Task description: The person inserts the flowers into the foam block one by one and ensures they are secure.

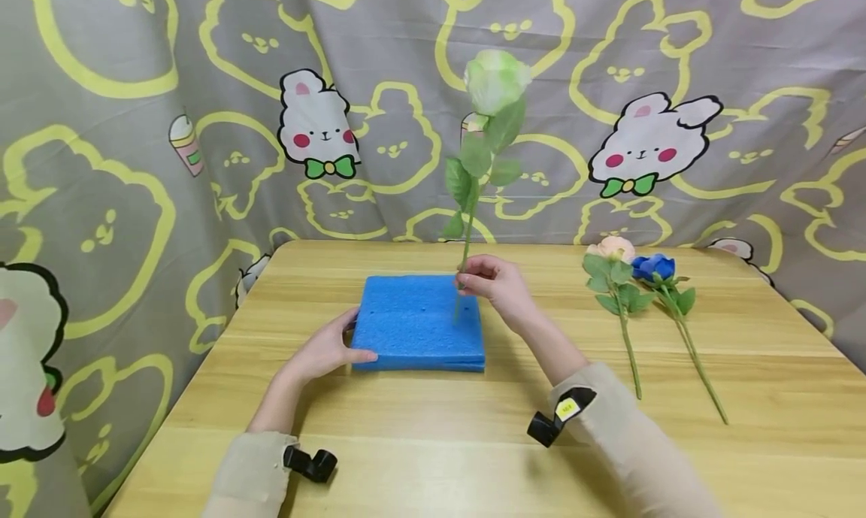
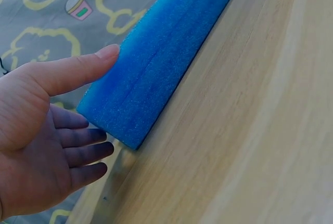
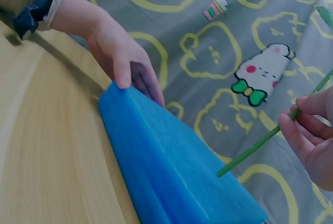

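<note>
Right fingers [image 1: 479,285] are pinched on the rose [image 1: 476,157], upper centre; left fingers [image 1: 364,355] are laid loosely against the foam [image 1: 413,319], centre. If pressed hard, the stem [image 1: 467,236] could be bent or the foam shoved.

Against the left hand [image 1: 328,349], the flat blue rectangular foam block [image 1: 416,322] looks matt, finely rough. In the right hand [image 1: 497,286], the tall white-green rose [image 1: 476,155] has cloth-like petals [image 1: 497,80]. Under the 2 hands, the yellow-brown wood-grained tabletop [image 1: 419,435] looks smooth, softly shiny; beyond them, the grey yellow-patterned cloth curtain [image 1: 406,29] is matt.
</note>
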Action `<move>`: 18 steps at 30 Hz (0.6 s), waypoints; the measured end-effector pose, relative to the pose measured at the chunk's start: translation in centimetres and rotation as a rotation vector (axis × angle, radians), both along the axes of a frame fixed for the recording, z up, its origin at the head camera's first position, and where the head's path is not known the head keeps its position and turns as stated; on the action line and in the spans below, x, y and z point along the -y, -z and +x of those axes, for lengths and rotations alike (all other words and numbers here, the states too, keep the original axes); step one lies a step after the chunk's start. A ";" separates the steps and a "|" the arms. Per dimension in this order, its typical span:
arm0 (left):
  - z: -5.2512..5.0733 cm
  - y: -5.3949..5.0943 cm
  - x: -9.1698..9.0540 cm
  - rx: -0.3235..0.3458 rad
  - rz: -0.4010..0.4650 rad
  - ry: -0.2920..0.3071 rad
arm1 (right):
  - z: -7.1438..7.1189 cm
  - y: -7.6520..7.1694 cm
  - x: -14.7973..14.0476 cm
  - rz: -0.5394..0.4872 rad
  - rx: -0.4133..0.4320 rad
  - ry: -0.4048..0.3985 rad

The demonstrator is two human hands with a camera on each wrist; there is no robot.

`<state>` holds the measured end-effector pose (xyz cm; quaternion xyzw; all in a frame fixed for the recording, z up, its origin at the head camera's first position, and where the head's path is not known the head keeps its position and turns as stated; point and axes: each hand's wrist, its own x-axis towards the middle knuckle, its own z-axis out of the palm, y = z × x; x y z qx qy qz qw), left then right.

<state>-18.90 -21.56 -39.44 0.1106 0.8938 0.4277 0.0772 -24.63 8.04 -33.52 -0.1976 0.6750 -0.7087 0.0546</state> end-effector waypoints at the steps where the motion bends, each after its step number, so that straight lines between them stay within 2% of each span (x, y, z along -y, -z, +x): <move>1: 0.0 0.0 0.0 0.001 0.000 0.001 | 0.0 0.0 0.5 -0.006 -0.003 -0.002; 9: 0.1 0.0 0.1 -0.004 -0.014 -0.011 | -0.4 -0.4 4.1 -0.038 -0.028 -0.013; 18: -0.1 0.1 -0.1 0.011 0.030 0.002 | -0.8 -0.9 7.7 -0.021 -0.094 -0.058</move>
